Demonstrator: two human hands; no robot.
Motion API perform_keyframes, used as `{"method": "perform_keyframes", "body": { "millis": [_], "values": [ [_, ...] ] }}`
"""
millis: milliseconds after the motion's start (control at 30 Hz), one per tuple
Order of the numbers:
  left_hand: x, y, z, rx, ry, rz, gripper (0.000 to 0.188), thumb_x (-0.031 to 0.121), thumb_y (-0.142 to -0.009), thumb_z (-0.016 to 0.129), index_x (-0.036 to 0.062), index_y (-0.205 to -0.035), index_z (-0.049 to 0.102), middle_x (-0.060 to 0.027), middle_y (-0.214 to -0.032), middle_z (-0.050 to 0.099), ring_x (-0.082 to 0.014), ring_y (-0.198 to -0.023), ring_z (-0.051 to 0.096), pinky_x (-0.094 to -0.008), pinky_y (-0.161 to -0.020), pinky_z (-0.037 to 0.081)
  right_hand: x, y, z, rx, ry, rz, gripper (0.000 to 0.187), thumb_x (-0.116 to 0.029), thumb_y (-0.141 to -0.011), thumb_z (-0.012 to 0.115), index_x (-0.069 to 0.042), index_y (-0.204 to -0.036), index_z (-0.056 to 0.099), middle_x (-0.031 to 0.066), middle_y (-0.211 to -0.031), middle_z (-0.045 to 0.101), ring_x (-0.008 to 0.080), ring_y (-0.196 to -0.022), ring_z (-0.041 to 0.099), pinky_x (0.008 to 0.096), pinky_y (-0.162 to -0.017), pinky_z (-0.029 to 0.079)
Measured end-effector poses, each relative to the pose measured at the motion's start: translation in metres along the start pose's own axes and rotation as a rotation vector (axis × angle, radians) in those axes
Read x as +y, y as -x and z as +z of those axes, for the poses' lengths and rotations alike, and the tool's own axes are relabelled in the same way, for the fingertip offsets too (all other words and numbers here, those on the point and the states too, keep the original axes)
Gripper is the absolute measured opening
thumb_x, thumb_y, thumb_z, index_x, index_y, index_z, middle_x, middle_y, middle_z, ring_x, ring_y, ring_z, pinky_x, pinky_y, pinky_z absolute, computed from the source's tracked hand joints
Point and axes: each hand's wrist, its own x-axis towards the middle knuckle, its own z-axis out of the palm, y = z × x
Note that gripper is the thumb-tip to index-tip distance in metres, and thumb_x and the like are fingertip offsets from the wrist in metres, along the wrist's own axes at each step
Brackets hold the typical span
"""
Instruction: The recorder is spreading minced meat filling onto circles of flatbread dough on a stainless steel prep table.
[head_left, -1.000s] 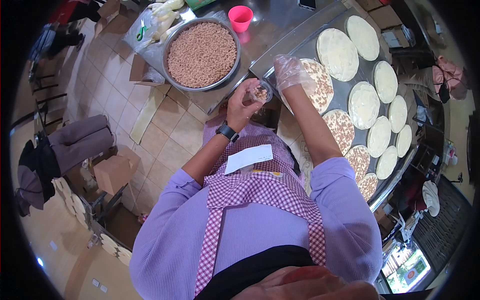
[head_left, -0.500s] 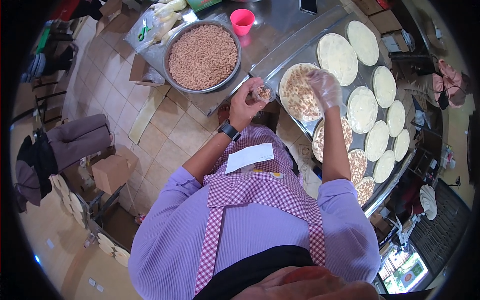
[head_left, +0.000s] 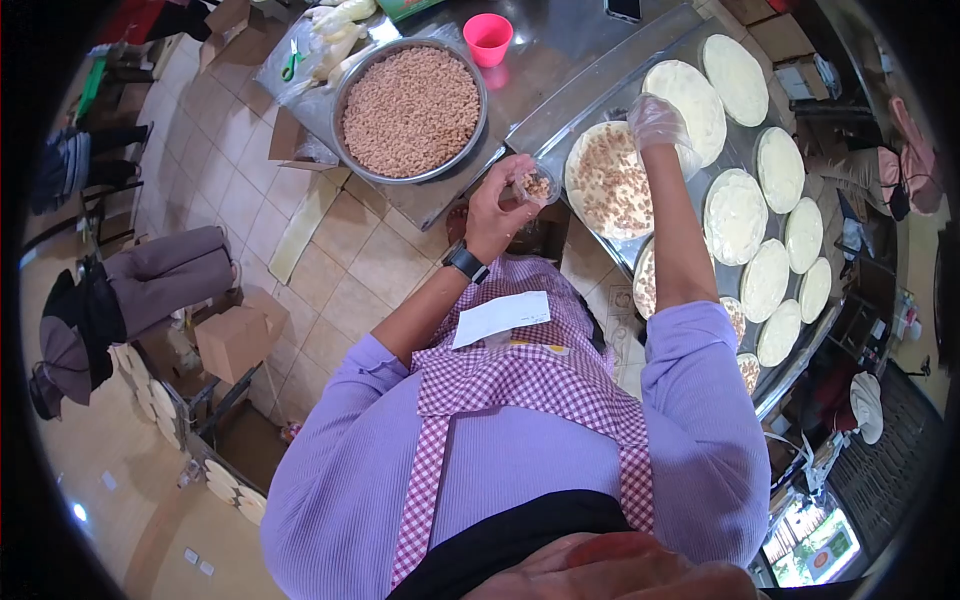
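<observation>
My left hand [head_left: 500, 207], bare with a dark watch at the wrist, is closed around a small clear cup [head_left: 538, 184] holding brown crumbs. My right hand [head_left: 662, 124] wears a clear plastic glove and hovers over the far right edge of a round pale-coated base [head_left: 592, 208]. Brown crumbs [head_left: 612, 187] lie scattered over that base, thinner along its left side. The glove and my foreshortened fingers hide the grip and whatever may be in it. Beyond my right hand is a plain cream-coated round [head_left: 686, 105].
A large round metal pan [head_left: 410, 112] full of brown crumbs stands on the metal table, beside a pink cup [head_left: 488, 38]. Several coated rounds [head_left: 736, 216] cover the tray at right. Green scissors [head_left: 292, 60] lie at far left. A cardboard box [head_left: 232, 342] stands lower left.
My right hand has moved away to the far right edge of the crumb-strewn round, uncovering more of its surface. The left hand still holds the cup. The whole view has shifted slightly.
</observation>
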Motion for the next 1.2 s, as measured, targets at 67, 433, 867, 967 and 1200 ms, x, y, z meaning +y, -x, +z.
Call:
{"method": "perform_keyframes", "body": {
  "millis": [67, 433, 867, 967, 1200],
  "values": [
    [-0.005, 0.002, -0.002, 0.007, -0.015, 0.011, 0.060, 0.001, -0.072, 0.067, 0.0021, -0.125, 0.040, -0.0081, -0.120, 0.052, -0.0160, -0.113, 0.048, -0.0257, -0.089, 0.044, -0.006, -0.003, 0.000, -0.012, 0.003, 0.034, 0.019, -0.019, -0.079, 0.053, -0.008, -0.080, 0.068, 0.0113, -0.087, 0.067, 0.0266, -0.082, 0.066, 0.0374, -0.070, 0.052],
    [0.001, 0.000, 0.005, -0.026, -0.041, 0.059, 0.059, 0.004, -0.069, 0.069, 0.0045, -0.122, 0.043, -0.0101, -0.117, 0.054, -0.0185, -0.108, 0.053, -0.0291, -0.085, 0.047, -0.008, 0.107, -0.057, -0.002, -0.920, 0.068, 0.022, -0.025, -0.082, 0.055, -0.007, -0.088, 0.067, 0.0113, -0.077, 0.065, 0.0203, -0.067, 0.062, 0.0316, -0.068, 0.050],
    [-0.003, -0.007, 0.052, -0.373, -0.087, 0.045, 0.057, 0.001, -0.068, 0.067, 0.0030, -0.120, 0.044, -0.0104, -0.113, 0.057, -0.0198, -0.107, 0.053, -0.0306, -0.087, 0.045, -0.020, 0.191, -0.087, -0.115, -0.523, -0.517, 0.010, -0.007, -0.075, 0.051, -0.002, -0.080, 0.058, 0.0158, -0.070, 0.060, 0.0290, -0.065, 0.061, 0.0379, -0.057, 0.048],
    [-0.003, -0.008, 0.065, -0.412, -0.179, 0.089, 0.056, 0.000, -0.066, 0.069, 0.0033, -0.117, 0.047, -0.0114, -0.111, 0.058, -0.0219, -0.103, 0.056, -0.0297, -0.078, 0.049, -0.004, 0.180, -0.068, -0.199, -0.448, -0.609, 0.009, -0.011, -0.074, 0.055, -0.004, -0.077, 0.060, 0.0137, -0.068, 0.059, 0.0264, -0.065, 0.062, 0.0361, -0.056, 0.048],
    [-0.010, -0.019, 0.077, -0.450, -0.199, 0.064, 0.053, -0.001, -0.066, 0.069, 0.0012, -0.115, 0.048, -0.0138, -0.109, 0.058, -0.0242, -0.102, 0.057, -0.0312, -0.084, 0.046, 0.021, 0.162, -0.050, -0.392, -0.768, -0.609, 0.018, -0.018, -0.075, 0.059, -0.002, -0.082, 0.063, 0.0115, -0.079, 0.062, 0.0214, -0.071, 0.061, 0.0292, -0.063, 0.048]
  ]
}}
